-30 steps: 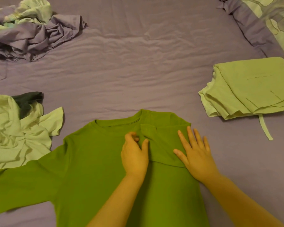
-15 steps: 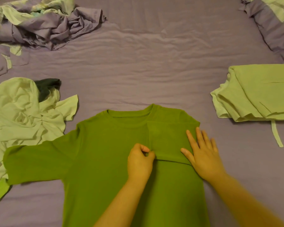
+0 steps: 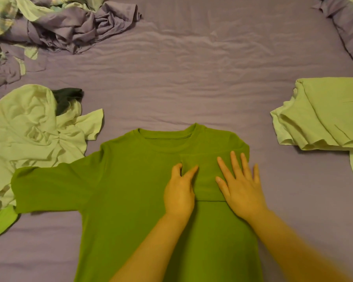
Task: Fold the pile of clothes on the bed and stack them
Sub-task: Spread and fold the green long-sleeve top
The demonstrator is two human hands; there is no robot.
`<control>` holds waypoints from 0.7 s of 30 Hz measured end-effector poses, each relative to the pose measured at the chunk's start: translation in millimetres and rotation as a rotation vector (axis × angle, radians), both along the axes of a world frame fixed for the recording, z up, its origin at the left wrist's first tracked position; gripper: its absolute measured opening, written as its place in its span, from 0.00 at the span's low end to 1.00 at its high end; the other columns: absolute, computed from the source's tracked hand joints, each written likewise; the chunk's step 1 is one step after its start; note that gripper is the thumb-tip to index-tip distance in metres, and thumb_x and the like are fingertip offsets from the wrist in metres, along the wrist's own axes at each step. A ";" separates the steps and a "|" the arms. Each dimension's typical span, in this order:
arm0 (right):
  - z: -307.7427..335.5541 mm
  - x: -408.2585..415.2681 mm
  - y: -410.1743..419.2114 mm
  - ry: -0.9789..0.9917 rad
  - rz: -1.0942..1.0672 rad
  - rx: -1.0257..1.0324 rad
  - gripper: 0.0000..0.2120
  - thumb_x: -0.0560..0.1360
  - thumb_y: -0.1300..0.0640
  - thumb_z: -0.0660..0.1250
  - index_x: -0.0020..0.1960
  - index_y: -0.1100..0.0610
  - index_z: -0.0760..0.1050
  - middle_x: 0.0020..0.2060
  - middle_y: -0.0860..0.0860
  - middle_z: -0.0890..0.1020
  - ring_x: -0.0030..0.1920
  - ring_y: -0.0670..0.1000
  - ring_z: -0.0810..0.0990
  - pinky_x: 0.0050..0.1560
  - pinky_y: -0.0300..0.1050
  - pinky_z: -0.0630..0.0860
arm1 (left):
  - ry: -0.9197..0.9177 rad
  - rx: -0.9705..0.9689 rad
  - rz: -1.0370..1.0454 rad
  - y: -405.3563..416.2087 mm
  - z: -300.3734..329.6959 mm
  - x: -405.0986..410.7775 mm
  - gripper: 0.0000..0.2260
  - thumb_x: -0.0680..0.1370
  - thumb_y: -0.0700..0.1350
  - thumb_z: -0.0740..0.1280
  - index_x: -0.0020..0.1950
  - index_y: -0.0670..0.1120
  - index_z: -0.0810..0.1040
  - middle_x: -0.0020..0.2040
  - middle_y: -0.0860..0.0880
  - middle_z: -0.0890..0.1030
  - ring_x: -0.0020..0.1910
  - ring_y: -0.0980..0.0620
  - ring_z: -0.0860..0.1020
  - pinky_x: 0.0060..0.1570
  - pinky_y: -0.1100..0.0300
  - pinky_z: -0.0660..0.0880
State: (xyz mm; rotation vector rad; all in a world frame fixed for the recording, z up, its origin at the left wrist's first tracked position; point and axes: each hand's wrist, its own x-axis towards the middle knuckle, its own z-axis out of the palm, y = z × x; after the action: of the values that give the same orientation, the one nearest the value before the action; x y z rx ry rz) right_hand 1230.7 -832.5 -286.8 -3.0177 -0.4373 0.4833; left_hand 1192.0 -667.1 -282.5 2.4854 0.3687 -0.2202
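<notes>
Two hands work on one green T-shirt [image 3: 130,190], which lies flat and face up on the purple bed [image 3: 192,88], near the person, with its collar pointing far. Its right sleeve is already folded in over the chest, so the right side makes a straight edge, while the left sleeve is spread out toward the left.

The left hand [image 3: 178,195] rests on the inner edge of the folded sleeve; its thumb and first finger seem to pinch a small ridge of cloth there, probably to hold the fold in place, though the other fingers are hidden. The right hand [image 3: 242,188] lies flat on the folded part with straight, spread fingers [image 3: 235,163], pressing it smooth and gripping nothing.

On the left a crumpled pile of pale green clothes [image 3: 39,127] waits unfolded, within reach. On the right a folded pale green stack [image 3: 324,112] lies well apart from the shirt, likely so that finished pieces stay separate. At far left lies a heap of purple bedding [image 3: 69,27].

The left sleeve is not yet folded.
</notes>
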 end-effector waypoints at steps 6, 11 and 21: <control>1.8 -1.6 8.4 0.005 0.002 -0.063 0.40 0.69 0.32 0.22 0.75 0.46 0.47 0.76 0.56 0.51 0.76 0.60 0.46 0.70 0.67 0.45 | 0.045 0.184 -0.107 22.6 7.0 -14.6 0.28 0.79 0.54 0.59 0.77 0.53 0.54 0.77 0.43 0.53 0.71 0.43 0.63 0.65 0.52 0.65; 28.6 -21.2 63.0 0.112 0.156 -0.032 0.38 0.77 0.36 0.33 0.67 0.51 0.73 0.67 0.60 0.72 0.66 0.65 0.71 0.60 0.71 0.68 | 0.113 0.362 -0.064 101.0 25.8 -47.4 0.28 0.79 0.57 0.56 0.77 0.54 0.51 0.76 0.47 0.53 0.71 0.46 0.58 0.68 0.53 0.58; 52.1 -35.8 193.0 0.101 0.265 -0.003 0.37 0.77 0.36 0.35 0.64 0.51 0.76 0.62 0.58 0.77 0.62 0.63 0.75 0.55 0.68 0.72 | 0.102 0.586 0.124 307.6 67.6 -53.8 0.18 0.79 0.44 0.59 0.69 0.42 0.71 0.67 0.39 0.71 0.66 0.39 0.68 0.64 0.45 0.64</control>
State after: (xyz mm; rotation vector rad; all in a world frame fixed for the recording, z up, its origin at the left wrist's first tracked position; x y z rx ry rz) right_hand 1195.0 -639.5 -234.7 -2.9333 -0.8343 0.6481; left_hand 1138.2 -359.6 -214.9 3.0149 0.7125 -0.2101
